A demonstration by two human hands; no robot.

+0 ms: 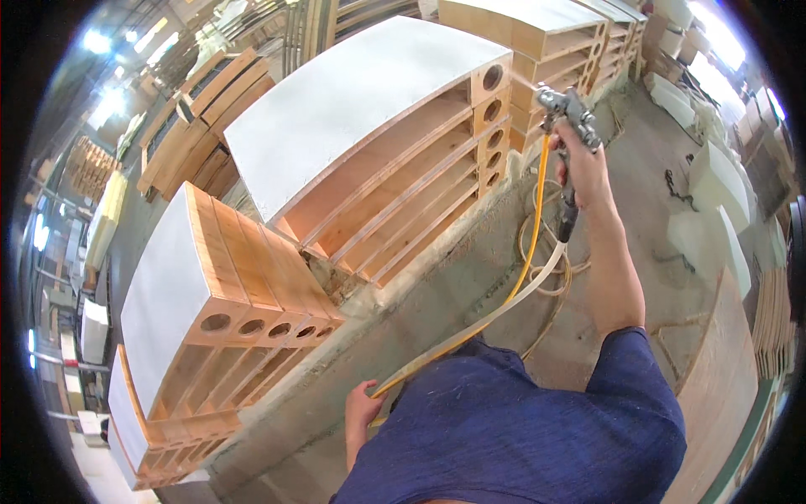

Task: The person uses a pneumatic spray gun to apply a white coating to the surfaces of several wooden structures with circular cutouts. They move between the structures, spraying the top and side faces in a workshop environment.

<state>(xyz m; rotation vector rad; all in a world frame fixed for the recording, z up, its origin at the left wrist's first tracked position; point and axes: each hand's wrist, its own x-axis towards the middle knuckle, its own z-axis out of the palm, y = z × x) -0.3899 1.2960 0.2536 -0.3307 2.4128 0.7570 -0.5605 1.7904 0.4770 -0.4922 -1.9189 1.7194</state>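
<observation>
My right hand [581,164] is raised and wrapped around the grip of a metal spray gun [569,111]. A pale mist leaves the gun's nozzle toward the upper right corner of a stack of curved wooden frames [403,181]. White sheeting [361,97] covers the top of that stack. A yellow hose [531,252] and a thicker white hose [504,315] run from the gun down to the left of my body. There my left hand [361,409] is closed around the hoses, low and near my side; its fingers are partly hidden.
A second stack of wooden frames [243,252], white-topped with round holes, stands to the left. More frame stacks [537,38] line the back. Coiled hose [554,281] lies on the concrete floor [625,244]. White foam pieces [722,189] and a leaning wooden board [718,378] are at right.
</observation>
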